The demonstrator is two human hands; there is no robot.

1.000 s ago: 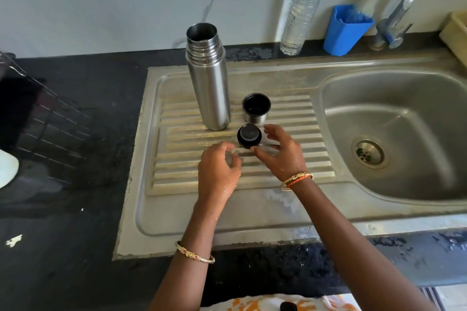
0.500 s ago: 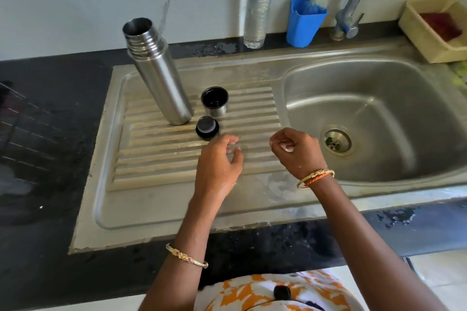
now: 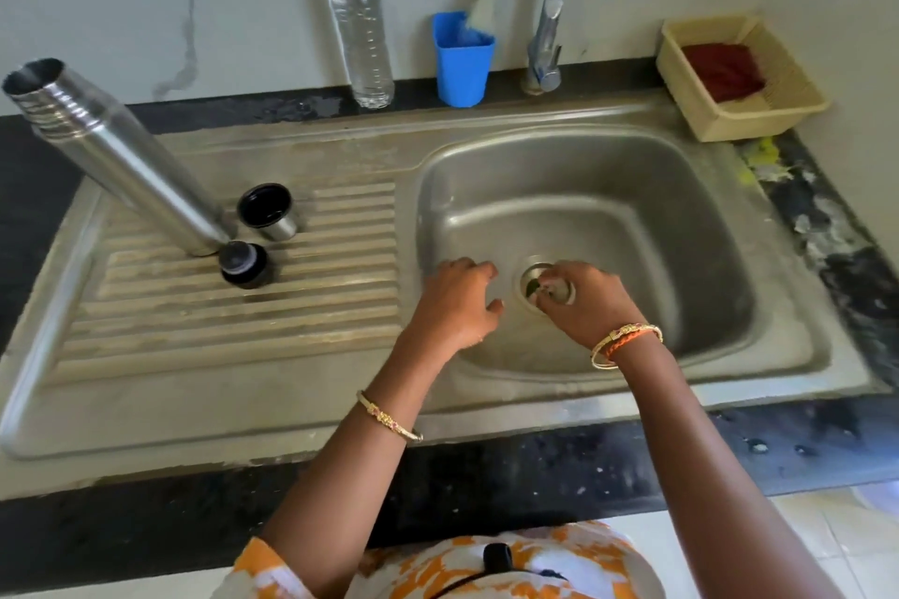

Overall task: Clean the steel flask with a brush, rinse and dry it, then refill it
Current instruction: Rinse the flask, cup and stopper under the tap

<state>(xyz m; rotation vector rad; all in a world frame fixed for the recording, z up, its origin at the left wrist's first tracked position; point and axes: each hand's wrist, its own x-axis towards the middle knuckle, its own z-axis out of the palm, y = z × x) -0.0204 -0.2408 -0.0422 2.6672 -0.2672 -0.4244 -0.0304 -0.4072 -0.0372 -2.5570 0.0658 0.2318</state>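
- Both hands are now hanging over the sink basin point(image 3: 632, 190), having left the stopper point(image 3: 243, 264) well behind.
- Left hand point(image 3: 457, 306) is hanging loose, empty.
- Right hand point(image 3: 581, 302) is curling; contents unclear.
- Flask point(image 3: 121, 161) is standing open, suggesting drying or refilling next.

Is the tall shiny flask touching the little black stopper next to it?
Cannot tell. In the head view the black stopper sits right against the steel flask base, showing no clear gap or contact.

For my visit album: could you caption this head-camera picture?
Both hands, left and right, over the sink; open flask on the drainboard.
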